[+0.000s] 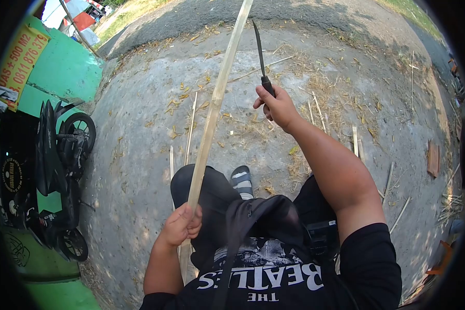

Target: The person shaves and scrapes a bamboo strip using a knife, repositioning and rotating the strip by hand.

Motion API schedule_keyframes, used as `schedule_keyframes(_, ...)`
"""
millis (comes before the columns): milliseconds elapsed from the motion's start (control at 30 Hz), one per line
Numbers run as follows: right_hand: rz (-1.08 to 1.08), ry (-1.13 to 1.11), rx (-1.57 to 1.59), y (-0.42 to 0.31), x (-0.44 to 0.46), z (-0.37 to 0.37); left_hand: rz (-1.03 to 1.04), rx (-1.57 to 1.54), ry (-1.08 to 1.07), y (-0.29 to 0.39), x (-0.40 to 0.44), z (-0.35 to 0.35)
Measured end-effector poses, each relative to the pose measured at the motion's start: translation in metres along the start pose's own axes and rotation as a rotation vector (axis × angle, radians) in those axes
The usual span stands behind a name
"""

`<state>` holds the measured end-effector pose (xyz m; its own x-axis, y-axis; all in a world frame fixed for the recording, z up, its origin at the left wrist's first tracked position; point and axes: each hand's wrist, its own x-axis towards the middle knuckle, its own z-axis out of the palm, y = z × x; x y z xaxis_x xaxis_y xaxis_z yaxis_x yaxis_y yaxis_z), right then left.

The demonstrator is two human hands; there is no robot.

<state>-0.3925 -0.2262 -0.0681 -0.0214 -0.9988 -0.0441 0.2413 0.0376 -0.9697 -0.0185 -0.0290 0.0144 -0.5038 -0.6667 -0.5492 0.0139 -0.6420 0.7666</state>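
Observation:
My left hand [183,225] is closed around a long, pale bamboo strip [217,98] near its lower end. The strip rises over my left knee, leaning slightly right, and runs out of the top of the view. In my right hand [279,108], held out in front of me, is a knife [259,49] with a dark, slim, slightly curved blade pointing up and away. My fingers wrap its black handle. Blade and strip are apart, with a small gap between them.
A parked black motorcycle [62,170] stands at left beside a green wall [67,67] with a yellow banner [23,62]. Thin bamboo strips [191,124], shavings and dry leaves lie on the grey ground [134,129]. A brown block [433,158] lies at far right. My sandalled foot [242,182] is below.

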Motion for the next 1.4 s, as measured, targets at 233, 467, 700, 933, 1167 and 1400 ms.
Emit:
schedule_keyframes(233, 0.035, 0.021, 0.060, -0.005, 0.004, -0.012, -0.023, -0.001, -0.014, -0.005, -0.001, -0.003)
schedule_keyframes(467, 0.035, 0.035, 0.049, -0.005, 0.004, -0.010, -0.034, 0.000, 0.012, -0.007, -0.004, -0.005)
schedule_keyframes(700, 0.038, 0.026, 0.046, -0.005, 0.004, -0.009, -0.046, -0.012, 0.026, -0.011, -0.008, -0.003)
schedule_keyframes(933, 0.051, 0.032, 0.109, -0.007, 0.005, -0.011, -0.040, 0.023, 0.046, -0.017, -0.013, -0.004)
schedule_keyframes(1167, 0.028, 0.035, 0.158, -0.011, 0.004, -0.008, -0.004, 0.222, 0.145, -0.031, -0.016, -0.001)
schedule_keyframes(1400, 0.016, -0.018, 0.164, -0.019, 0.000, 0.000, 0.112, 0.599, 0.249, -0.045, -0.012, 0.007)
